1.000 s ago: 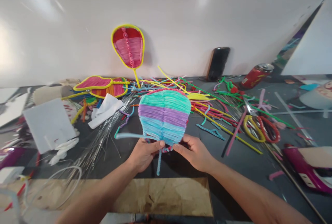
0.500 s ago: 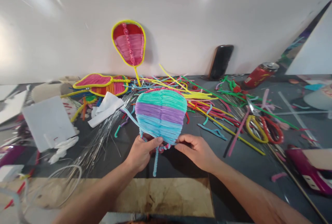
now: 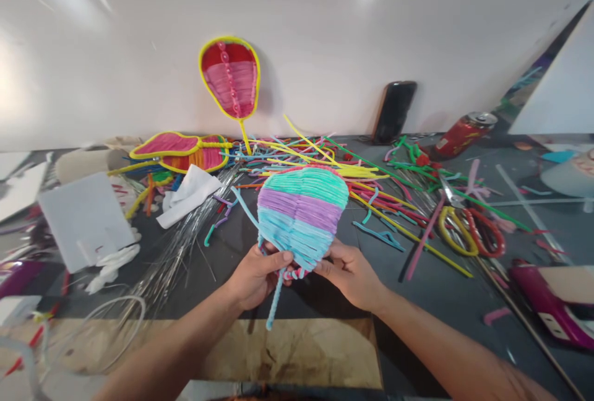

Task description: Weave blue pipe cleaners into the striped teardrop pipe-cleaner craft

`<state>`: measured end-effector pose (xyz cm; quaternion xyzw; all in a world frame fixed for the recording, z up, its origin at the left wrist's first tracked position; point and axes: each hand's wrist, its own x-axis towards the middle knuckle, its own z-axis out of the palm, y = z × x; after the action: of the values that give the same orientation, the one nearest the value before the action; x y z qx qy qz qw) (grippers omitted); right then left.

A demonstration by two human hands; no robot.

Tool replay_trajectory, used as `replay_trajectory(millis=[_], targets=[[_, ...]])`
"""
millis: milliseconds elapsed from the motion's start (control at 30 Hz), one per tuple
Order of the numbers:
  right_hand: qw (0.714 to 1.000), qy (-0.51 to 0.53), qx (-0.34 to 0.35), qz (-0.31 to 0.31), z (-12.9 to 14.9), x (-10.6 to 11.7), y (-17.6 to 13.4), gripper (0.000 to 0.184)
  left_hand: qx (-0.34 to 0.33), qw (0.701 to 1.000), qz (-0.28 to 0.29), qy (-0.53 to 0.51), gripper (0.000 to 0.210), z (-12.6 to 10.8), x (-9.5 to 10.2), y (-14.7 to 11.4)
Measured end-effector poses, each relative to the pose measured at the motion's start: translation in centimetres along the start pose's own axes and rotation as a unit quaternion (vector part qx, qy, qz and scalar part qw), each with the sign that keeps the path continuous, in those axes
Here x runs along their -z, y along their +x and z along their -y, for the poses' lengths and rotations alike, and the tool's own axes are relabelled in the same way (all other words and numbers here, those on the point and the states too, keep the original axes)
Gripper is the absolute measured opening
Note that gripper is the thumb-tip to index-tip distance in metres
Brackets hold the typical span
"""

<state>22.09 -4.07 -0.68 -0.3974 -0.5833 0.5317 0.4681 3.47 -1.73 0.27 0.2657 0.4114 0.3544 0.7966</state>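
Observation:
A petal-shaped piece of pipe cleaners (image 3: 299,212), banded in green, purple and light blue, is held up over the dark table. My left hand (image 3: 257,274) grips its lower left edge, thumb on the front and fingers behind. At its lower right edge, my right hand (image 3: 350,274) is closed, with its fingertips partly hidden behind the piece. A twisted light blue stem (image 3: 275,308) hangs from the bottom, and a loose light blue end (image 3: 245,206) sticks out at the left. Pink twisted pipe cleaner shows along the bottom rim.
Loose pipe cleaners (image 3: 371,172) lie behind the piece. A pink-and-red petal (image 3: 234,82) with yellow rim stands against the wall. Scissors (image 3: 457,228), a red can (image 3: 466,135) and a phone (image 3: 394,112) are to the right. Silver wires (image 3: 179,249) and white paper (image 3: 190,194) lie left.
The banded piece has moved slightly right and down and tilted clockwise, its blue stem swinging left at the bottom. Both hands still hold it.

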Motion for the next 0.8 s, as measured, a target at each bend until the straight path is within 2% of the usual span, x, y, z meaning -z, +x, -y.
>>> replay_trajectory(millis=[100,200,367,500,633,800], targets=[[0.986,-0.127,0.047,-0.094,-0.2,0.3,0.0,0.015,-0.043,0.999,-0.021,-0.006,0.023,0.1,0.0,0.1],[0.978,-0.163,0.063,-0.11,-0.4,0.5,0.0,0.01,-0.069,0.997,-0.028,0.001,0.021,0.3,-0.1,0.1],[0.998,-0.044,-0.027,-0.031,-0.1,0.1,0.0,0.018,-0.134,0.991,-0.019,0.021,0.02,0.7,-0.2,0.3],[0.989,0.114,-0.095,0.022,-0.1,-0.2,0.2,0.024,-0.156,0.987,-0.009,0.042,0.017,0.8,-0.2,0.7],[0.967,0.211,-0.141,0.032,-1.1,-0.2,0.1,0.023,-0.149,0.987,0.018,0.056,0.015,1.0,-0.1,0.7],[0.957,0.232,-0.175,0.022,-1.8,-0.1,0.0,0.022,-0.163,0.983,0.013,0.08,0.01,1.1,0.0,0.8]])
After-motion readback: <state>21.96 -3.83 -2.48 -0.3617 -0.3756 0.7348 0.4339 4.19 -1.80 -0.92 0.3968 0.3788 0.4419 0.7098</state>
